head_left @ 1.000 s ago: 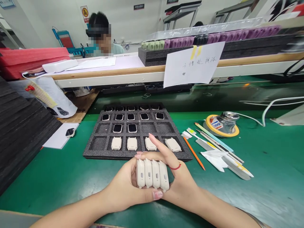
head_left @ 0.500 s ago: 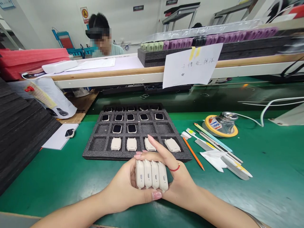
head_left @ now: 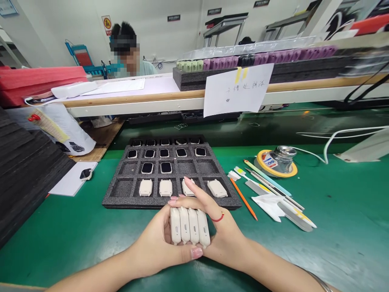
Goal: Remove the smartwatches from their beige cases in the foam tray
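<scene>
Several cream watch cases [head_left: 190, 227] stand side by side in a row between my two hands, their side slots facing me. My left hand [head_left: 154, 243] wraps round the left end, its thumb along the bottom. From the right, my right hand [head_left: 225, 239] closes round the other end, its index finger stretched up over the tray. Just beyond lies a black foam tray [head_left: 121, 200]. Its front row holds cream cases such as this one [head_left: 146, 187], back side up; dark-screened watches [head_left: 166, 168] fill slots farther back.
An orange stick [head_left: 244, 199], tweezers, brushes and a white cloth [head_left: 267, 206] lie right of the tray. Behind them is a glass jar in a yellow tape roll [head_left: 276, 162]. One watch [head_left: 86, 174] rests on white paper at left. A person [head_left: 130, 52] sits beyond the shelf.
The view has shifted slightly, so the tray and tools appear a little lower and farther left. My hands keep the same hold on the cases.
</scene>
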The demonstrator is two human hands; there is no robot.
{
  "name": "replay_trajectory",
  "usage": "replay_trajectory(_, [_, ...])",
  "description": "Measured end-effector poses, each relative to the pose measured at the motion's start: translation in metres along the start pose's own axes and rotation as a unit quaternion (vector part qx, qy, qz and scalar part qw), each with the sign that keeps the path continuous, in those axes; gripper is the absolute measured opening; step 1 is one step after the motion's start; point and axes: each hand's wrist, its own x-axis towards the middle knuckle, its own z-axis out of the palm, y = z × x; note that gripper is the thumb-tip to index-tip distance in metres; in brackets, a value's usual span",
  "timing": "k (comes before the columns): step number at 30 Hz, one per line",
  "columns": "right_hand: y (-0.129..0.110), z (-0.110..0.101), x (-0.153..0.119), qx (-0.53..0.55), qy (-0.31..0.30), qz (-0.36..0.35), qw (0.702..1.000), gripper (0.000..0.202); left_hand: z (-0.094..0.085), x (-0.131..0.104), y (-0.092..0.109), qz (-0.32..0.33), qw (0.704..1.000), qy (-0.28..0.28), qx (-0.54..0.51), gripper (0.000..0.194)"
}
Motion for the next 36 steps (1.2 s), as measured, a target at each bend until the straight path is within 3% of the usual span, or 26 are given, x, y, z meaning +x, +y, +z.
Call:
replay_trajectory(4, [0.002, 0.000, 0.000, -0.010, 0.000, 0.011, 1.000, 0.107, -0.002, -0.002, -0.003, -0.017, 0.999, -0.024, -0.032, 0.060])
replay_trajectory(10, [0.006, -0.001, 0.000, -0.002, -0.007, 0.023, 1.000, 0.111, -0.007, 0.000, -0.007, 0.030, 0.995, -0.055, -0.081, 0.056])
replay_trajectory(17, [0.005, -0.001, 0.000, -0.020, -0.012, 0.019, 1.000, 0.109, -0.014, -0.001, -0.012, -0.002, 0.998, -0.011, -0.070, 0.043])
replay_trajectory(23, [0.003, 0.000, 0.002, -0.037, -0.011, -0.005, 0.999, 0.102, -0.008, -0.002, -0.010, 0.043, 0.998, -0.022, -0.049, 0.046])
replay_trajectory(29, [0.000, 0.002, 0.000, -0.069, -0.010, -0.046, 0.996, 0.096, -0.001, -0.004, 0.000, 0.034, 0.999, 0.006, 0.020, 0.047])
replay_trajectory(36, [-0.001, 0.004, 0.000, -0.105, -0.008, -0.064, 0.992, 0.094, -0.002, -0.001, -0.007, 0.049, 0.998, 0.023, 0.019, 0.049])
